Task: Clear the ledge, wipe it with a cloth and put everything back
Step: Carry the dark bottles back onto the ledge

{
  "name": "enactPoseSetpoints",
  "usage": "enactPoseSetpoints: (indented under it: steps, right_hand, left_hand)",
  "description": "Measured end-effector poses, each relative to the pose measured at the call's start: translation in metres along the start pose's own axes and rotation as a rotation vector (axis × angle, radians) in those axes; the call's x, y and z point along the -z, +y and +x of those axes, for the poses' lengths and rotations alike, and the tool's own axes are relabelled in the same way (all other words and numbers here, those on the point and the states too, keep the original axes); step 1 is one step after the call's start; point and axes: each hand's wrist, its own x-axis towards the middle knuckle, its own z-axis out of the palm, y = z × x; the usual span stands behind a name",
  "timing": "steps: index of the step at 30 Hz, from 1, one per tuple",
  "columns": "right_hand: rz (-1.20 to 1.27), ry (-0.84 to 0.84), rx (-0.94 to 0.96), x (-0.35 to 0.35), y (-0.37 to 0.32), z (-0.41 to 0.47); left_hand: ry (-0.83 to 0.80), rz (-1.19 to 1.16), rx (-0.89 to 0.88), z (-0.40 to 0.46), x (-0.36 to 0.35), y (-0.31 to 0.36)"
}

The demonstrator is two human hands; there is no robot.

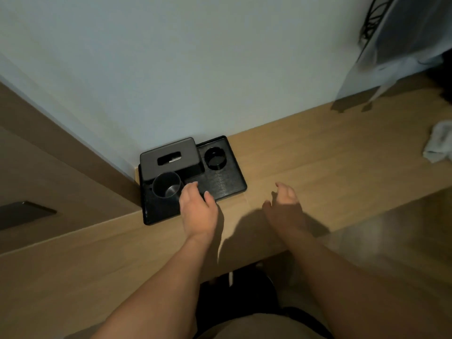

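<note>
Head: wooden ledge (318,152), pale wall (171,69)

Light: dim, cool cast on the wall (171,69)
Shadows: hands' shadows dark on the ledge (342,167)
Blur: right edge smeared
Distortion: wide-angle bending at edges

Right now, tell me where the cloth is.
In the head view the cloth lies crumpled at the far right of the ledge, well apart from the tray and both hands.
</note>
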Motion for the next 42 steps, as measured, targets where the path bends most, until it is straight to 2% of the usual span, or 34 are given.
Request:
enactPoseSetpoints:
  steps: [4,8,14,22,29,35,42]
  right_hand:
    - [-0.012,0.080,-0.034,0.015,0.020,-0.017]
    - [-0.004,0.179,-0.102,0.043,0.051,-0.035]
    - [0.013,0.338,-0.229,0.096,0.113,-0.066]
    - [0.064,0.490,-0.382,0.199,0.242,-0.118]
    - [0.122,0.576,-0.548,0.284,0.346,-0.160]
    - [0.039,0.636,-0.605,0.341,0.405,-0.168]
    - [-0.025,0.630,-0.601,0.395,0.472,-0.134]
  left_hand:
    - [-0.183,0.101,-0.398,0.000,-0.020,0.021]
    - [-0.314,0.126,-0.590,-0.014,-0.049,0.062]
    - [-0.432,0.137,-0.784,-0.060,-0.093,0.134]
    - [-0.598,0.120,-1.047,-0.172,-0.176,0.266]
    - [-0.631,0.120,-1.296,-0.279,-0.240,0.366]
    - [-0.639,0.123,-1.414,-0.333,-0.277,0.434]
    - [-0.683,0.114,-1.474,-0.353,-0.344,0.512]
